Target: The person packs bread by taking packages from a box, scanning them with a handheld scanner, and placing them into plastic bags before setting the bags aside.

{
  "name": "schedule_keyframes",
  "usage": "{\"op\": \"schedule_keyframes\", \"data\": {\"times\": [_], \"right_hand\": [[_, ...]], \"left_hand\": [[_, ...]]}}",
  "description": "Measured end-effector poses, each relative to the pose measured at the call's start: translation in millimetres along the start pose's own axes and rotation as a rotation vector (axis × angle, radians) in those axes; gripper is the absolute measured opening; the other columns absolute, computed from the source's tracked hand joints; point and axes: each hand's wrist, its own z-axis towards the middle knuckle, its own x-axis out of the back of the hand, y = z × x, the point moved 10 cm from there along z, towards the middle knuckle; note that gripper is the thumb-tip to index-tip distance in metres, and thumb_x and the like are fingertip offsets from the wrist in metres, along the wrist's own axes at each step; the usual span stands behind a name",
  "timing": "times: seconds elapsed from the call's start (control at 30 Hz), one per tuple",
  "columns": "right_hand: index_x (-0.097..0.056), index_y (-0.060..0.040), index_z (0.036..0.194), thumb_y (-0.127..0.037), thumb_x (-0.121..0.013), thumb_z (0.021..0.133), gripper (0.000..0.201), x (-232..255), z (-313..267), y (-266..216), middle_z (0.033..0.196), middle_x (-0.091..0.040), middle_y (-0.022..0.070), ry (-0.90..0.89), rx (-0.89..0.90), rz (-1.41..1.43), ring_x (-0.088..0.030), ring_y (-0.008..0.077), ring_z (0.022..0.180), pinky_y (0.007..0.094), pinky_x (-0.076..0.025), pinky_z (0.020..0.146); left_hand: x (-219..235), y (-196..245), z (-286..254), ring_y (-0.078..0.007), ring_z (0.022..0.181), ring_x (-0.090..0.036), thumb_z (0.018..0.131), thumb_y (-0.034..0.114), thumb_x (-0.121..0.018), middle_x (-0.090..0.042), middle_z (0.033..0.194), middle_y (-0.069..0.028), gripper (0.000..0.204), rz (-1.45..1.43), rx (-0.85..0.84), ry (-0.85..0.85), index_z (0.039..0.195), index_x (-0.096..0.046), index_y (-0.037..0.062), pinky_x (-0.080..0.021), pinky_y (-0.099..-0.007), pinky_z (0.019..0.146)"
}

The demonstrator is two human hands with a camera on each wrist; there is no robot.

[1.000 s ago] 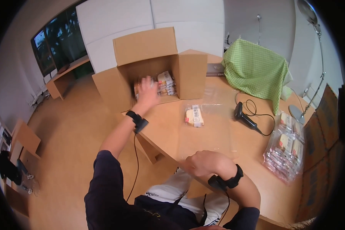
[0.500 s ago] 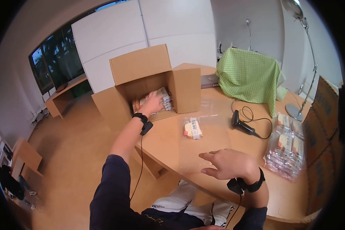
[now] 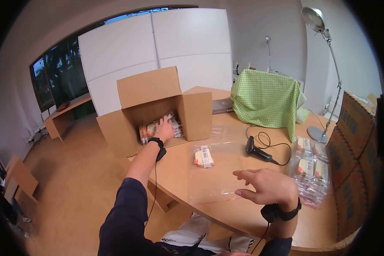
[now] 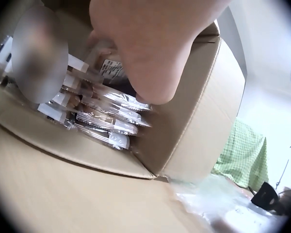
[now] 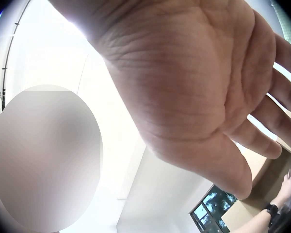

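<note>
My left hand point(image 3: 165, 129) reaches into the open cardboard box point(image 3: 196, 115) among clear-wrapped bread packets point(image 3: 150, 129). In the left wrist view these packets point(image 4: 106, 121) lie in stacks, and the hand grips a packet with a printed label point(image 4: 111, 70) that stands tilted; its fingertips are mostly hidden. My right hand point(image 3: 269, 184) hovers over the near side of the table, fingers extended and holding nothing; its palm shows in the right wrist view. A single bread packet point(image 3: 204, 157) lies on a clear plastic bag point(image 3: 217, 183) between the hands.
Right of the bag lies a black barcode scanner point(image 3: 259, 151) with its cable. A filled bag of bread packets point(image 3: 308, 170) sits farther right, beside stacked brown cartons point(image 3: 350, 158). Behind are a green checked cloth point(image 3: 266, 100) and a desk lamp point(image 3: 335, 68).
The head view has tilted and shifted. My left hand stays in the box, where a packet now stands tilted by its fingers. My right hand has moved right and its fingers have spread out.
</note>
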Motion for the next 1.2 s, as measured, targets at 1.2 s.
{"op": "schedule_keyframes", "data": {"times": [1.2], "right_hand": [[-0.037,0.0084,0.135,-0.006,-0.060,0.076,0.064,-81.3,58.4,317.2,0.119,-0.056,0.0327,0.277,-0.668,-0.088,-0.053,0.0457,0.114,0.0449,-0.044,0.099]], "left_hand": [[-51.6,242.1,-65.9,-0.0337,0.111,-0.058,0.089,-0.005,-0.049,-0.056,0.123,-0.0202,0.031,-2.435,0.342,-0.693,0.120,-0.046,-0.0028,-0.054,-0.0509,0.090]]}}
